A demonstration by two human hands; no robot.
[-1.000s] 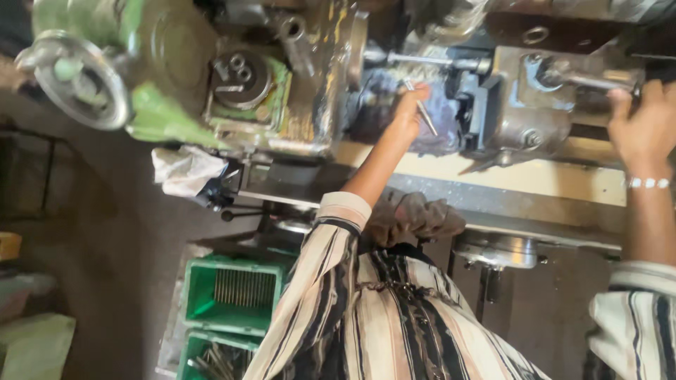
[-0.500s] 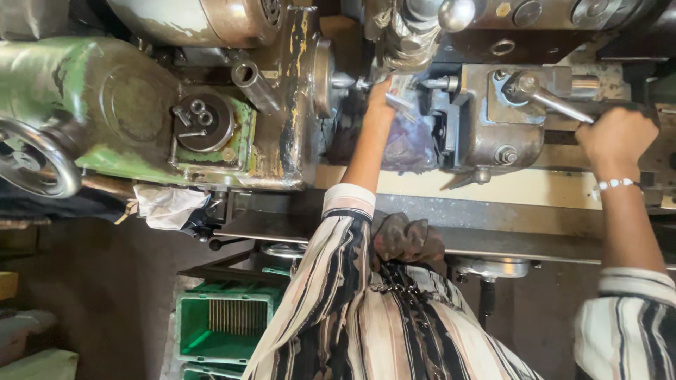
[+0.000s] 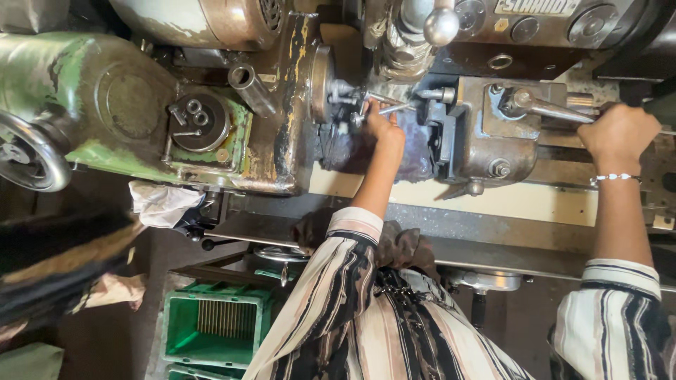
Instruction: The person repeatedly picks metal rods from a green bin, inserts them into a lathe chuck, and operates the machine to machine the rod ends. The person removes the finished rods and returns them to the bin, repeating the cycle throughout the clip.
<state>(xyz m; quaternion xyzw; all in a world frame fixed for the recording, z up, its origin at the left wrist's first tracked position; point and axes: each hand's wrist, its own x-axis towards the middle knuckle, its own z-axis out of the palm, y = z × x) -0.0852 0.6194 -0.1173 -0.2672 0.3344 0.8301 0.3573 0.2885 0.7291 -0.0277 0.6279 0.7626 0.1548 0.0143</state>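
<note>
My left hand reaches up into an old green and brown lathe. Its fingers are closed on a thin metal rod right by the round chuck face. Over to the right, my right hand, with a bead bracelet on the wrist, is wrapped around the end of a long steel lever on the grey tool block. Striped sleeves cover both my forearms.
A ball-ended knob hangs above the work area. There is a handwheel at the far left, with a white rag below the machine body. A green plastic crate stands on the floor, and a dark blurred shape sits at the left edge.
The view has dropped and shifted, so the lathe sits lower and further left in the picture. My left hand with the rod moved left toward the chuck. My right hand stays on the lever.
</note>
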